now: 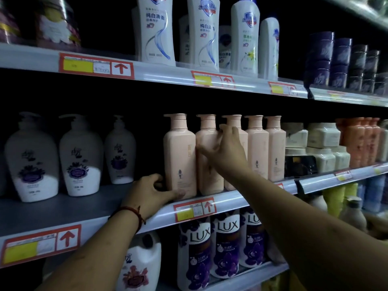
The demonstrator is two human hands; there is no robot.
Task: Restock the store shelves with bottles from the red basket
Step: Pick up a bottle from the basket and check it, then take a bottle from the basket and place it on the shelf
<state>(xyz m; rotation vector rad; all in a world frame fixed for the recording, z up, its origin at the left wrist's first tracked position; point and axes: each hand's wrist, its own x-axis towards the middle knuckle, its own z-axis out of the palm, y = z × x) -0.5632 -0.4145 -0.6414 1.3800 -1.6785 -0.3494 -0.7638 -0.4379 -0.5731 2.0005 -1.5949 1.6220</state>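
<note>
Several pale pink pump bottles stand in a row on the middle shelf. My left hand grips the base of the leftmost pink bottle, thumb at its front and fingers at its left side. My right hand reaches over the row, fingers spread against the second pink bottle and the third one behind it. The red basket is out of view.
White pump bottles with purple labels stand left on the same shelf, with bare shelf between them and the pink row. White bottles fill the shelf above, LUX bottles the shelf below. White jars and orange bottles sit at right.
</note>
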